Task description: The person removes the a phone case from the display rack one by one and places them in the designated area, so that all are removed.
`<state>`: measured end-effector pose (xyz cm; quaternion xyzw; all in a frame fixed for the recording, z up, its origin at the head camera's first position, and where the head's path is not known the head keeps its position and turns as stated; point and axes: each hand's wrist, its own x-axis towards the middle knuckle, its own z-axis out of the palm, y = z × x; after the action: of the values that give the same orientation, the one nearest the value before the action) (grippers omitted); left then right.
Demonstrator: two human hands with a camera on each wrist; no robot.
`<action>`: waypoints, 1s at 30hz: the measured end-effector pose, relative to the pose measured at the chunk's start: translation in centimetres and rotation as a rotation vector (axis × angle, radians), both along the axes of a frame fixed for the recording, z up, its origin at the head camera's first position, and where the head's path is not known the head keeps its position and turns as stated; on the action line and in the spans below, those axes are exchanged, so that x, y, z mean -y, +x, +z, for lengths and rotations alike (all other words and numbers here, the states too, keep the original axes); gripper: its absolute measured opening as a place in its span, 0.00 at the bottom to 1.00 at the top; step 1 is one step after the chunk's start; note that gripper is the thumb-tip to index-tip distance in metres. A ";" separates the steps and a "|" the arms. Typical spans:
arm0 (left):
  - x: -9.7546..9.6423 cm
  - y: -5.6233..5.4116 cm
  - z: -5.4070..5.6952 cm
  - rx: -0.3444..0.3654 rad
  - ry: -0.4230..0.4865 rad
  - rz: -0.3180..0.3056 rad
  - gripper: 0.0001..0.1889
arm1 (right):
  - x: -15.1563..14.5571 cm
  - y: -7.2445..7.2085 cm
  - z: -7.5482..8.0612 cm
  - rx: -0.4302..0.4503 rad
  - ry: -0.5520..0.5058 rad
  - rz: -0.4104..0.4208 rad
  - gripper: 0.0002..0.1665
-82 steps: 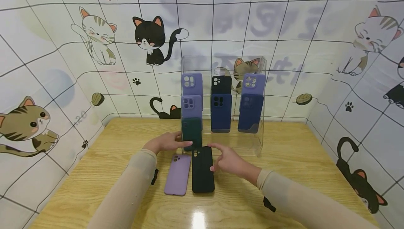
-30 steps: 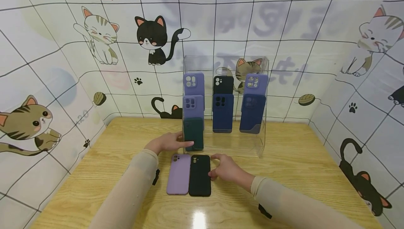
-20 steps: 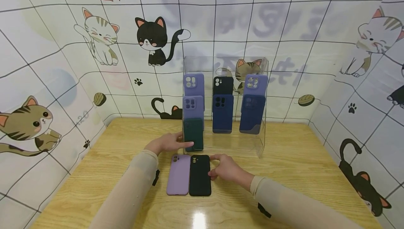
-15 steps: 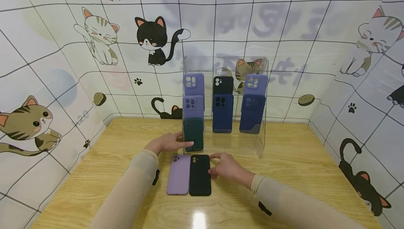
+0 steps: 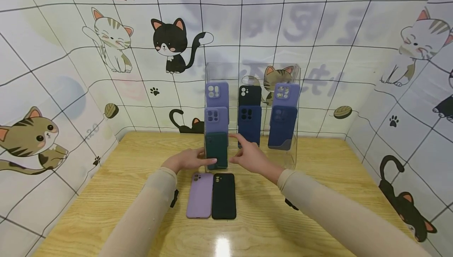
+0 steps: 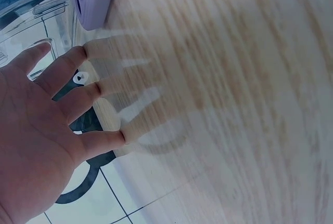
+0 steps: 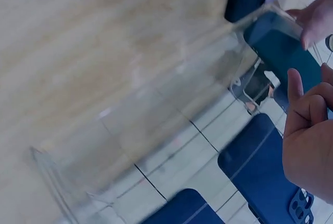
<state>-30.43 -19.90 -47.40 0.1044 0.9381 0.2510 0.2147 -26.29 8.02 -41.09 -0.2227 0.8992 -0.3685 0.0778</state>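
A dark green phone case stands in the lowest left slot of a clear acrylic display stand. My left hand rests at the stand's left edge, thumb across the front of the green case near its bottom. Its fingers spread out straight in the left wrist view, over the wood. My right hand is at the green case's right edge, index finger and thumb extended and apart, other fingers curled in the right wrist view. Whether they touch the case I cannot tell. A lilac phone case and a black phone case lie side by side in front.
Above the green case stand two purple phone cases in the left column. The middle column has a black case above a blue case. On the right, a purple case is above another blue case. The wooden table meets cat-patterned walls.
The black case has moved down and left to lie beside the lilac one. My right hand has left it and risen to the green case's right edge. The left hand has stayed put.
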 end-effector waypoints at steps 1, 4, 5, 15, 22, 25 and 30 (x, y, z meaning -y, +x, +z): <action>0.0 0.0 0.0 -0.001 -0.001 0.001 0.63 | 0.2 -0.2 0.3 -0.006 -0.001 0.003 0.52; -0.1 0.2 0.2 -0.006 -0.010 0.001 0.63 | 0.8 -0.7 0.7 0.012 -0.008 -0.004 0.54; -0.1 0.2 0.2 -0.006 -0.012 0.000 0.63 | 0.9 -0.8 0.8 0.017 -0.006 -0.008 0.54; -0.1 0.3 0.3 -0.006 -0.009 0.002 0.63 | 2.0 -1.7 -0.5 -0.008 0.042 -0.030 0.54; -0.2 0.2 0.3 -0.004 -0.006 0.000 0.63 | 2.0 -1.7 -1.7 -0.058 0.024 -0.040 0.54; -0.2 0.2 0.3 -0.008 -0.007 -0.002 0.63 | 2.0 -1.7 -2.2 -0.071 0.010 -0.040 0.55; -0.2 0.3 0.3 -0.011 -0.008 0.004 0.62 | 2.1 -1.8 -3.3 -0.067 -0.029 -0.049 0.57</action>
<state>-30.13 -19.69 -47.10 0.1028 0.9404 0.2472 0.2095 -28.11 5.90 -44.40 -0.2140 0.9011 -0.3755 0.0355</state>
